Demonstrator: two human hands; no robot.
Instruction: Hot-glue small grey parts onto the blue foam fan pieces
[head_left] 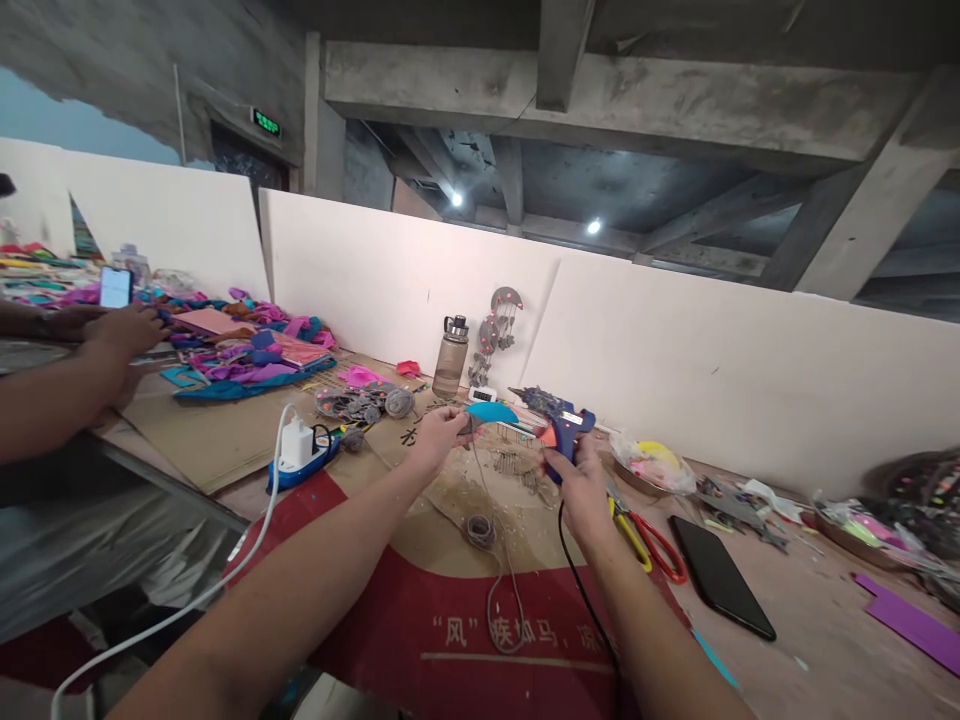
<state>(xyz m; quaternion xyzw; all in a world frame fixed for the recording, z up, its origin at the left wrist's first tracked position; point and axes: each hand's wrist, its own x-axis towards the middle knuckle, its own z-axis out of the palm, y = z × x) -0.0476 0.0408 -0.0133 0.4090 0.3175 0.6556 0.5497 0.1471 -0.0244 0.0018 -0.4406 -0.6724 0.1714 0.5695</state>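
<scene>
My left hand [442, 436] pinches a curved blue piece [492, 412], perhaps felt or foam, at its left end, with a thin grey cord [480, 470] hanging down from the same grip. Wrapped around the handle of a dark blue glue gun [568, 425] with an orange trigger is my right hand [581, 480]. The gun's nozzle points left, just above and beyond the blue piece; whether they touch I cannot tell. Below my hands, a small ball of grey cord [480, 531] rests on the cardboard, and loops of cord trail toward me.
A water bottle [450, 358] stands by the white partition [360, 270]. On the left are a power strip with a charger [298, 443], a fabric pile [255, 350] and another person's hand [129, 328]. Scissors [660, 548], a black phone [721, 578] and a bowl [637, 480] lie right.
</scene>
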